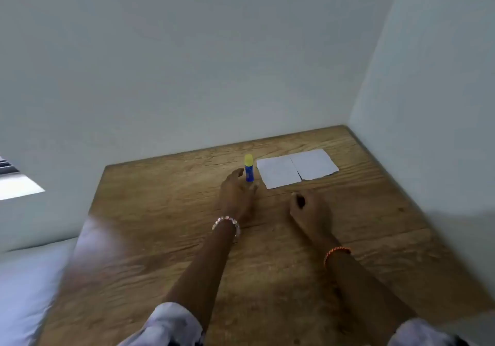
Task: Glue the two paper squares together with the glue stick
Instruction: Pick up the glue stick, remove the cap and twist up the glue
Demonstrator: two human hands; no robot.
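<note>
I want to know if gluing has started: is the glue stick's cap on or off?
On. The glue stick stands upright on the table with its yellow cap seated on top; the left hand is just reaching it.

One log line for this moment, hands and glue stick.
left hand open, reaching glue stick | stick upright, capped | right hand loosely curled, empty | paper squares flat, side by side
</note>
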